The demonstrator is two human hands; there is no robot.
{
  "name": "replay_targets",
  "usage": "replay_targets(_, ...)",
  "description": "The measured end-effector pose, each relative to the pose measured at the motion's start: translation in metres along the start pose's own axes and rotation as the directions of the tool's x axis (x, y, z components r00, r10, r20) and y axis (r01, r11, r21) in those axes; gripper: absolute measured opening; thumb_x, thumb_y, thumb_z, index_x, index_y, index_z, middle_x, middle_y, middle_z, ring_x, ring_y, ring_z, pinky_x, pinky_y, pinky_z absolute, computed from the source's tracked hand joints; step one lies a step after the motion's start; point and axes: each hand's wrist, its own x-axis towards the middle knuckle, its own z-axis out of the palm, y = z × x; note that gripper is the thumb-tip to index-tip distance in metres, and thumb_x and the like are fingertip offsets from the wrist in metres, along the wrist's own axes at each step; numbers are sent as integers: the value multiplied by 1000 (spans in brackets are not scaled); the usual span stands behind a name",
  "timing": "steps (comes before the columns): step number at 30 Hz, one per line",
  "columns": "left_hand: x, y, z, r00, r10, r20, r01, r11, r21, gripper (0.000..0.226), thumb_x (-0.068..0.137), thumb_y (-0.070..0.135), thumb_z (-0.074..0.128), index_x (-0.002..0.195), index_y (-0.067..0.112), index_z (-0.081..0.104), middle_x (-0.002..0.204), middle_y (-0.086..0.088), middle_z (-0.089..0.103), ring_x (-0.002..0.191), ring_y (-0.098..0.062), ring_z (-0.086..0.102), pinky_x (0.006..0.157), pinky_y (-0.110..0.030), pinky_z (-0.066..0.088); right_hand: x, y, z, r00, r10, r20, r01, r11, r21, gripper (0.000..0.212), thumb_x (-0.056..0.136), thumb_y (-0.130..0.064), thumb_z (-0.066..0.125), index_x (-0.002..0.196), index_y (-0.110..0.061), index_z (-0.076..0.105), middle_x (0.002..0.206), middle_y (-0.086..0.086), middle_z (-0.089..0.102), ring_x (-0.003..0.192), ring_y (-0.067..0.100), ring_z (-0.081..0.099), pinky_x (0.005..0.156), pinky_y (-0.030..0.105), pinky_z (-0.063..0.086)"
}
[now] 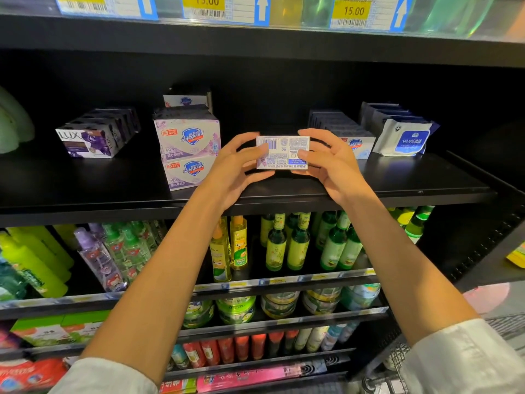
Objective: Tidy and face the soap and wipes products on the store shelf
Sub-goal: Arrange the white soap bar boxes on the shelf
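Note:
A white Safeguard soap box (282, 152) is held over the middle of the black shelf (397, 183), its barcode back turned to me. My left hand (237, 166) grips its left end and my right hand (329, 162) grips its right end. Left of it stand two stacked lavender Safeguard boxes (189, 150), with more behind. A row of purple LUX soap boxes (91, 139) lies further left. To the right sits a row of blue-and-white Safeguard boxes (359, 145), partly hidden by my right hand. White wipes packs (403, 139) stand at the far right.
Price tags (224, 8) hang on the shelf edge above. Green and yellow bottles (287, 245) fill the shelf below, with tins and tubes lower down. A pale green item (12, 123) sits at the far left. A wire basket (397, 362) is at bottom right.

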Motion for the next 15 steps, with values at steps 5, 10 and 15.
replay_targets(5, 0, 0, 3, 1000, 25, 2, -25, 998, 58, 35, 103, 20, 64, 136, 8, 61, 123, -10, 75, 116, -24, 72, 92, -40, 61, 1, 1, 0, 1000, -14, 7, 14, 1000, -23, 44, 95, 0, 71, 137, -9, 60, 126, 13, 73, 121, 28, 70, 97, 55, 59)
replay_targets(10, -1, -2, 2, 998, 56, 4, -56, 996, 71, 36, 102, 14, 66, 137, 6, 59, 125, -12, 73, 116, -25, 72, 95, -42, 61, 2, 0, 3, 1000, 22, 10, -22, 1000, -5, 43, 102, -13, 66, 143, -18, 57, 128, 10, 72, 119, 31, 70, 98, 54, 58)
replay_targets(15, 0, -2, 1, 996, 93, 1, -93, 993, 66, 39, 100, 8, 66, 138, 6, 58, 130, -13, 71, 120, -25, 70, 100, -44, 59, 4, -4, 16, 995, 98, -28, -100, 992, -82, 44, 108, -46, 52, 137, -15, 62, 122, 8, 76, 107, 31, 76, 97, 54, 59)
